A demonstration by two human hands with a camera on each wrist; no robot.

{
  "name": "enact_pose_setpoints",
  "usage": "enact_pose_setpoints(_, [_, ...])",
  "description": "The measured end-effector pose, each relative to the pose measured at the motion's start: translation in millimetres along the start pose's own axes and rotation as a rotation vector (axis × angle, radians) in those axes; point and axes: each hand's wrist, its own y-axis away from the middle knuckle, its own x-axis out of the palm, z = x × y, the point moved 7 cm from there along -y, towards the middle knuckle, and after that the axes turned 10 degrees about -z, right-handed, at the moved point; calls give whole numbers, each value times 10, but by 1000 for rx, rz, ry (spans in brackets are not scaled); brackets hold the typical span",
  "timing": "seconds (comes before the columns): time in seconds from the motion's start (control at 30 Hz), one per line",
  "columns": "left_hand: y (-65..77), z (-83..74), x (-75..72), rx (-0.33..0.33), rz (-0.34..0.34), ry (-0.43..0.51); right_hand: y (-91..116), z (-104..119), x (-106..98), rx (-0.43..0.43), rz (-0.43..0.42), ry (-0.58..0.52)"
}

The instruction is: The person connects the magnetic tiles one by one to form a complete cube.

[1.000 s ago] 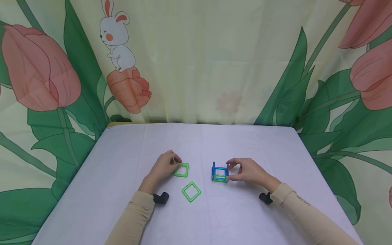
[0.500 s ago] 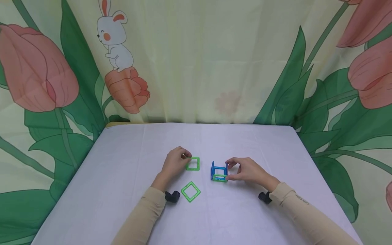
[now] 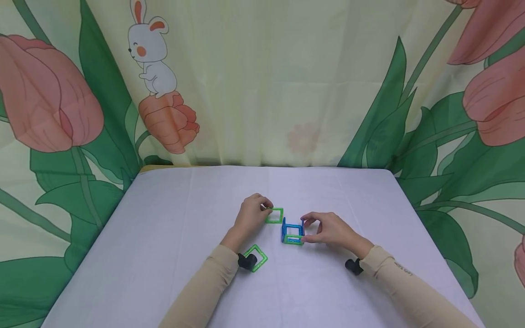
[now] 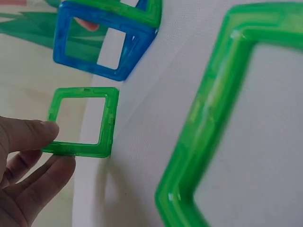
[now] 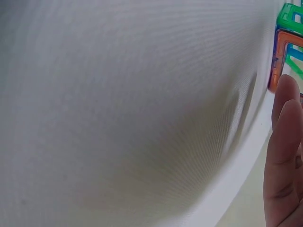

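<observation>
My left hand (image 3: 252, 214) pinches a green square magnetic tile (image 4: 108, 120) between thumb and fingers, behind and left of a small box of magnetic tiles (image 3: 283, 232). Blue walls stand at that box's sides, with a green tile across its front. Thumb and index finger of my right hand (image 3: 332, 229) grip the box's right wall at its front and back edges. An orange-looking frame (image 5: 280, 52) shows beside those fingertips in the right wrist view. Another green square tile (image 4: 208, 113) lies loose on the table, partly covered by the left wrist's camera in the head view.
A white cloth covers the table (image 3: 328, 291). Behind it hangs a curtain (image 3: 254, 91) printed with tulips and a rabbit. A black camera (image 3: 247, 262) sits on the left wrist, another black camera (image 3: 353, 267) on the right.
My left hand has carried its green tile rightward and slightly away from me, close to the box. The right hand keeps its place at the box. The left wrist now overlaps the loose tile.
</observation>
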Motion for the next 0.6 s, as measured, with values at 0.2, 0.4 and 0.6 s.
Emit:
enact_pose_setpoints(0.2, [-28,-128,124,45,51,-15,4,5,17,-4,5,-8])
enact_pose_setpoints(0.4, [-45,-216,193,52,75,-1,3,33,10,-24,11,-36])
enact_pose_setpoints(0.6, [-77,-276,297,62,127,26,6,19,0,-20,10,-45])
